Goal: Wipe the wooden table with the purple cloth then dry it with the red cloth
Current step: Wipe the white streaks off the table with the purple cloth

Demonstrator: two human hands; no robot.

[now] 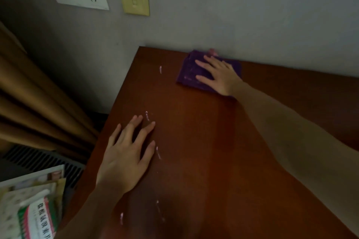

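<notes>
Fingers spread flat, her right hand (219,75) presses the purple cloth (196,72) at the table's (223,151) far edge by the wall. Left hand (126,153) rests flat, fingers apart. Wiping looks underway: white streaks (158,153) remain. No red cloth visible; drying not begun.

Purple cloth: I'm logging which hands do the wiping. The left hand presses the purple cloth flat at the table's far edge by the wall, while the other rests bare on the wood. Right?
Not quite: the head view shows the right hand pressing the purple cloth flat at the far edge of the wooden table by the wall. The left hand is the one resting bare on the wood.
</notes>
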